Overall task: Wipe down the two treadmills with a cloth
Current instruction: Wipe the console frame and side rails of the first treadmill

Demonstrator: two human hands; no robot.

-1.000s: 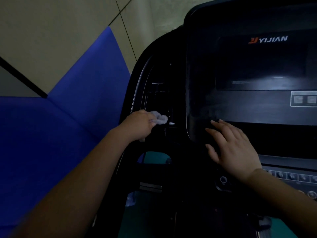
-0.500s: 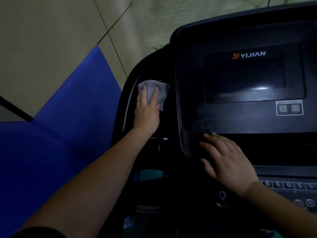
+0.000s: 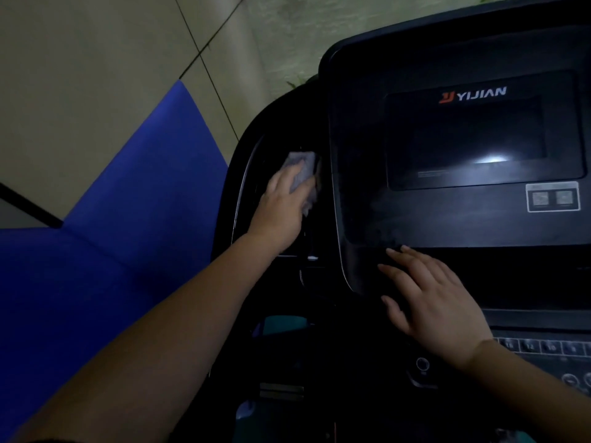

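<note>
A black treadmill console with a dark screen and a "YIJIAN" logo fills the right half of the view. My left hand presses a small grey cloth flat against the recessed panel just left of the screen, fingers straight over it. My right hand rests flat, fingers spread, on the console's lower left corner below the screen. A row of buttons sits beside my right wrist.
Blue floor mats cover the ground to the left of the treadmill. Beige floor tiles lie beyond them. A teal surface shows through a gap below the console.
My left hand went from clutching the bunched cloth low on the side panel to pressing it flat higher up the panel. My right hand stayed on the console.
</note>
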